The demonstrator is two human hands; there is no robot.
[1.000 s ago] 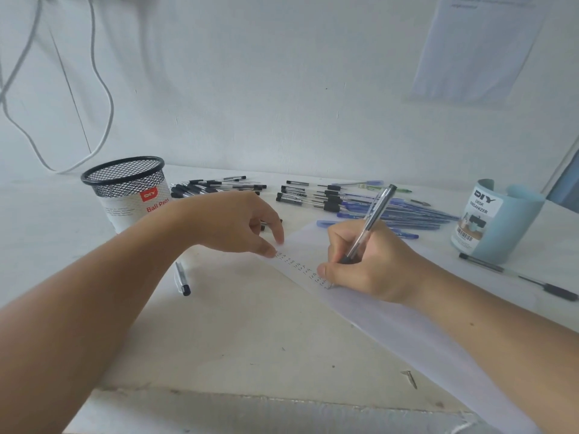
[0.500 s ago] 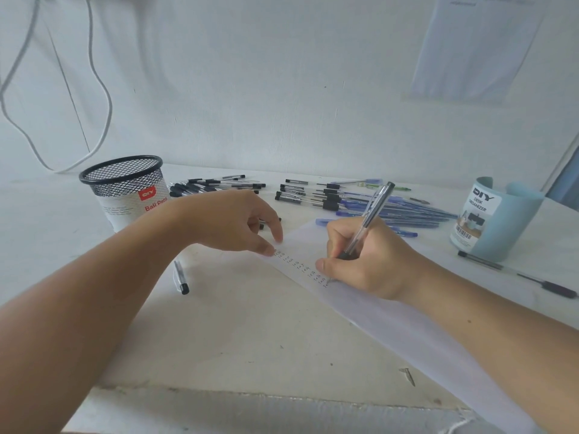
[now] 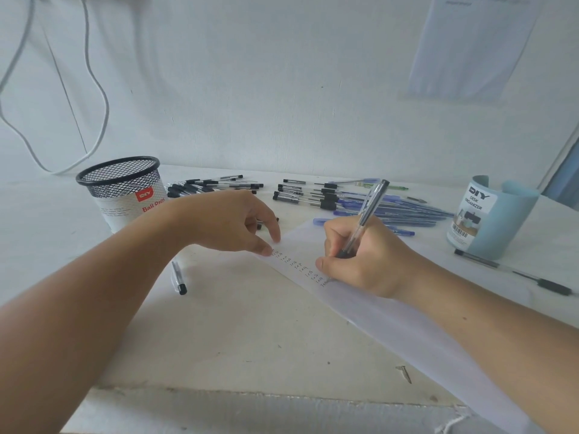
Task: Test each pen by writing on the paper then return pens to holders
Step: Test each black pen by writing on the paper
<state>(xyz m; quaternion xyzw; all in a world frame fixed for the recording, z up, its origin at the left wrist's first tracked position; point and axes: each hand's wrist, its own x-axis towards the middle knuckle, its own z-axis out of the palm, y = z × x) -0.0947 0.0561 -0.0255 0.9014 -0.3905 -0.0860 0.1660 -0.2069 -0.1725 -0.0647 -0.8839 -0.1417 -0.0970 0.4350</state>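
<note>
From the head camera, the right hand (image 3: 369,261) pinches a clear-barrelled pen (image 3: 371,208) low on its dark grip, tip on the thin white paper (image 3: 407,324) mid-table (image 3: 250,333). The pen looks light, stiff and smooth, probably best held at that grip. The left hand (image 3: 228,220), fingers loosely extended, pins the limp sheet's far corner.

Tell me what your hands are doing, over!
Right hand gripping pen, tip on paper. Left hand pressing paper's edge. Loose pens beyond, not blocking.

Office workspace: a mesh pen cup (image 3: 125,195) and a desk organizer (image 3: 488,220) are standing by the far edge of the desk (image 3: 250,333), under a wall notice (image 3: 470,48)
</note>
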